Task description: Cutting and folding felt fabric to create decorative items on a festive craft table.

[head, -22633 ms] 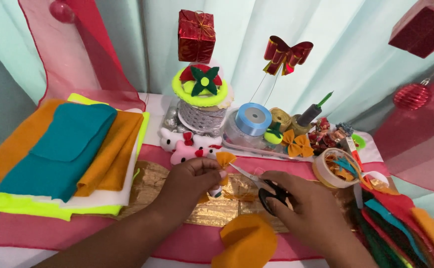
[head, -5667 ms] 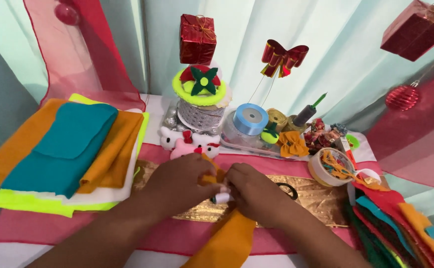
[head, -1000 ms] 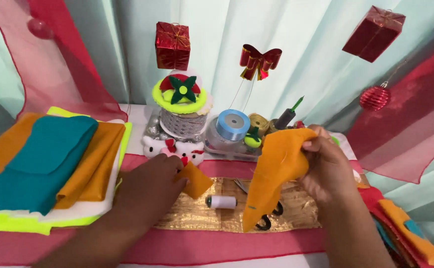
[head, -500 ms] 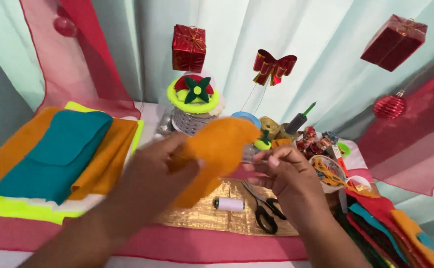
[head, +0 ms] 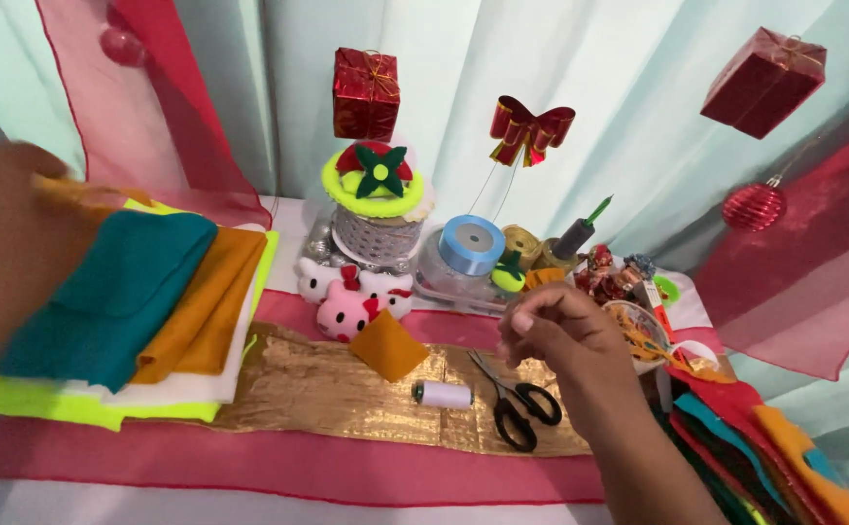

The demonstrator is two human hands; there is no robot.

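Note:
My left hand (head: pixel 6 253) is blurred at the far left, over the stack of felt sheets (head: pixel 142 301). It grips an orange felt piece (head: pixel 74 191), of which only an edge shows above the hand. My right hand (head: pixel 560 340) hovers over the gold cloth (head: pixel 317 389) with fingertips pinched together; I see nothing between them. Below it lie black-handled scissors (head: pixel 521 403). A white thread spool (head: pixel 442 394) and a small orange felt piece (head: pixel 387 345) rest on the gold cloth.
Behind the cloth stand cat-shaped plush toys (head: pixel 346 301), a lace-wrapped jar with a green flower lid (head: pixel 378 214), a blue ribbon roll (head: pixel 471 243) and a bowl of trinkets (head: pixel 638 331). More felt (head: pixel 755 437) is piled at right. Red gift boxes, a bow and a bauble hang above.
My left hand has swung from the middle to the far left, taking the large orange felt with it. My right hand has let go of the felt and stays at centre right.

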